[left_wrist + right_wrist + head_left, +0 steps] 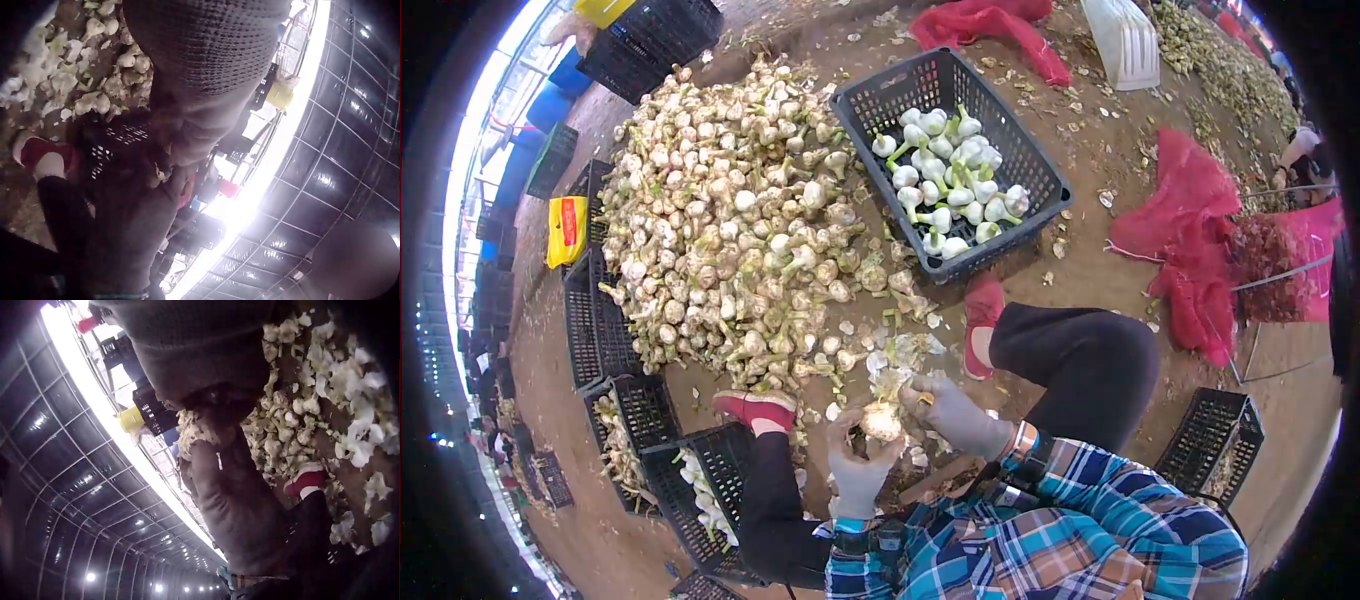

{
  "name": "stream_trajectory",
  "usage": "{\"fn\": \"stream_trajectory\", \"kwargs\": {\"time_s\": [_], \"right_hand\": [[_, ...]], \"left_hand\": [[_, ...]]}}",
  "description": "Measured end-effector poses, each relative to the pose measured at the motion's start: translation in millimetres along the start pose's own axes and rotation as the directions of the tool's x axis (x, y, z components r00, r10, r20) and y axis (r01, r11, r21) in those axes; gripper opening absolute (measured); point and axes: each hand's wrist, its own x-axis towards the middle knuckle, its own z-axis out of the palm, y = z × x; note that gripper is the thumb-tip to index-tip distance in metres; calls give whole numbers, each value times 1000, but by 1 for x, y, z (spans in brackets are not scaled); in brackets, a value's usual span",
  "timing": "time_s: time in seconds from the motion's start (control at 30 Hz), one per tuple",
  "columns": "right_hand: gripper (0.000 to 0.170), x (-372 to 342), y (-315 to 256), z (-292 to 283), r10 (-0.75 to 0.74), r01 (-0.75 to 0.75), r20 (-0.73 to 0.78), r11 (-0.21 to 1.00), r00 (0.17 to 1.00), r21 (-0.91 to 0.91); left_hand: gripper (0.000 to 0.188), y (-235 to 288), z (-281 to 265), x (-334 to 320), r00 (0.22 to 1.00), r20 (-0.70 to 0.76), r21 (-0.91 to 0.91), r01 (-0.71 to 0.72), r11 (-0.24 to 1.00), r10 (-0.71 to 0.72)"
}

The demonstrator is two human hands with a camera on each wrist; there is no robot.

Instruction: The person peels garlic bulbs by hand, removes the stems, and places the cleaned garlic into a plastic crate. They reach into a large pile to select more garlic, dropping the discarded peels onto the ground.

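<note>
In the head view both hands wear grey gloves and meet low in the middle over a garlic bulb (882,422). My left hand (860,472) holds it from the left, thumb and fingers curled about its side. From the right, my right hand (968,418) pinches at its upper part, where loose pale skins hang. The right wrist view shows part of the bulb (195,430) between the gloves; in the left wrist view the gloves mostly hide it. A large heap of unpeeled garlic (730,220) lies just beyond the hands.
A black crate (1055,195) of clean white garlic stands ahead. More crates (725,450) with garlic sit at the left, and another crate (1210,440) at the right. Red mesh bags (1185,220) lie on the dirt floor. Loose skins (905,350) litter the ground between the red shoes (760,408).
</note>
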Motion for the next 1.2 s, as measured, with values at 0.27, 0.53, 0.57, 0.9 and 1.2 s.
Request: {"fn": "stream_trajectory", "kwargs": {"time_s": [0.27,0.53,0.57,0.9,1.2], "right_hand": [[30,4,3,-9,177,-179,45,982,983,66],[27,1,-14,-10,133,-132,61,991,989,-17],[25,-1,-19,-10,139,-132,50,985,989,-112],[24,13,21,-14,-388,404,171,669,906,-624],[22,2,1,-9,-187,237,151,847,971,-475]], "left_hand": [[57,-3,12,3,1000,1,-96,11,995,-11],[59,-7,6,3,1000,17,-156,-19,988,22],[62,-6,5,4,997,25,-134,-73,988,77],[45,4,9,-1,884,149,-730,401,554,-444],[46,4,14,-8,927,-6,-430,336,838,-374]]}}
